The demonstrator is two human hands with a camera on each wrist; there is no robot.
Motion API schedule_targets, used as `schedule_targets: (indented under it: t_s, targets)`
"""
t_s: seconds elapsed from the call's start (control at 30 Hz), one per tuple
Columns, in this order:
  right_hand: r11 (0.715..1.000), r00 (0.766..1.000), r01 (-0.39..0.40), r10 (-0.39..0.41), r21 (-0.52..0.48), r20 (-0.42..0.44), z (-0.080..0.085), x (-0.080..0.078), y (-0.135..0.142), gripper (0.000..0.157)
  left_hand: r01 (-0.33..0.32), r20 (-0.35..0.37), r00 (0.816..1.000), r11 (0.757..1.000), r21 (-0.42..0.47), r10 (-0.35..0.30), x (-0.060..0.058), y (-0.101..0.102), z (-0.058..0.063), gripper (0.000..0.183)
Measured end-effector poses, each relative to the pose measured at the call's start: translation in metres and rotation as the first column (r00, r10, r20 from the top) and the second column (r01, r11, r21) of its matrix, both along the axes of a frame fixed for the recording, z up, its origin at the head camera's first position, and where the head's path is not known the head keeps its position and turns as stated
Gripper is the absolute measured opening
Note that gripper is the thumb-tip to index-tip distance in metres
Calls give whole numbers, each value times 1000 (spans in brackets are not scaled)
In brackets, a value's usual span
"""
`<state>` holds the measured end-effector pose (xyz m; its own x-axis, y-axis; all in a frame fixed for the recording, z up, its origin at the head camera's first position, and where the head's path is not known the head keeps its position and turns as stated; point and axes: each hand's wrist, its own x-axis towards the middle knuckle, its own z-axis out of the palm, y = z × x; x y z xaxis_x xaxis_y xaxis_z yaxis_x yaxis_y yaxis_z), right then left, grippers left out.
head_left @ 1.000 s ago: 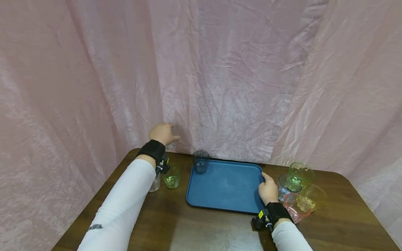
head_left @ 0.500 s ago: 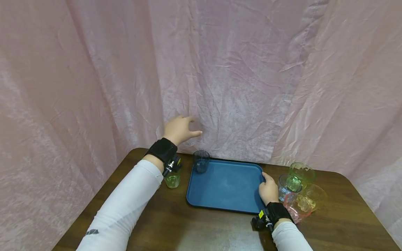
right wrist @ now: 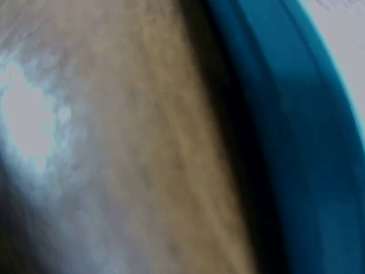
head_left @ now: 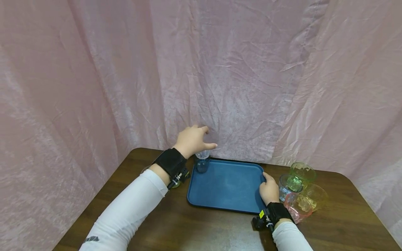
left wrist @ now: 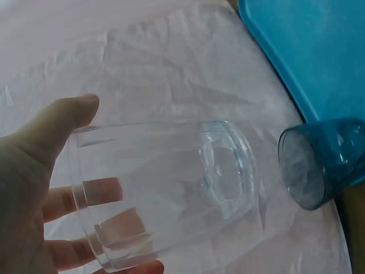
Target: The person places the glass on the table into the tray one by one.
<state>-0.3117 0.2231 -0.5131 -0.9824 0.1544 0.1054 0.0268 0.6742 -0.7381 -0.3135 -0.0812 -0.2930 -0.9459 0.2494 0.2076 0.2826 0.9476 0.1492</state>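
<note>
My left hand (head_left: 191,140) is at the back of the table, over the far left corner of the blue tray (head_left: 229,188). It holds a clear drinking glass (left wrist: 171,182) by the rim end, thumb on one side and fingers round the other. In the left wrist view the glass's base points towards a dark blue tinted glass (left wrist: 339,157), which stands on that corner of the tray. My right hand (head_left: 269,191) grips the tray's right edge. The right wrist view has only the tray's rim (right wrist: 308,137) and brown wood, with the fingers out of frame.
Right of my right hand several tinted glasses stand close together: a green glass (head_left: 302,171), a blue glass (head_left: 287,190), a yellow glass (head_left: 314,198) and a pink glass (head_left: 296,207). Another green glass (head_left: 176,184) is mostly hidden under my left wrist. A pink curtain (head_left: 201,69) hangs behind the table.
My left hand has carried the clear glass rightwards from the table's left side, first rising, then lowering towards the tray's far left corner. My right hand has stayed on the tray.
</note>
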Motion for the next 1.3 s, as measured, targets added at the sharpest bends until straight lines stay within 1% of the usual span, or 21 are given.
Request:
schedule_targets:
  t_s: [0.13,0.27,0.37,0.5,0.7,0.83,0.93,1.1,1.3]
  targets:
    - [1000,1000,-3,3,4,-8,1,1,0,55,8,15,1000,1000,-28,-7,8,7,-9,64]
    - [1000,1000,3,-3,3,-11,0,0,-1,55,22,19,1000,998,-66,-21,11,10,-21,67]
    - [1000,1000,5,-5,3,-12,0,-1,-2,55,26,27,999,996,-91,-23,12,11,-32,70]
    - [1000,1000,4,-4,-2,-4,0,-1,-1,55,34,55,998,994,-101,-29,11,9,-47,75]
    - [1000,1000,3,-3,-9,12,-2,0,0,55,35,100,995,992,-123,-22,11,7,-65,77]
    - [1000,1000,1,-1,-7,8,0,-1,-1,55,31,138,990,991,-131,-13,11,8,-75,77]
    - [1000,1000,-2,2,-5,-1,1,-1,-2,55,25,154,988,990,-140,-3,12,8,-82,79]
    - [1000,1000,-10,10,-3,-14,2,-1,-1,55,20,191,981,988,-152,9,10,9,-94,81]
    - [1000,1000,-20,20,-5,10,-1,-1,2,56,15,220,975,992,-123,12,10,9,-104,81]
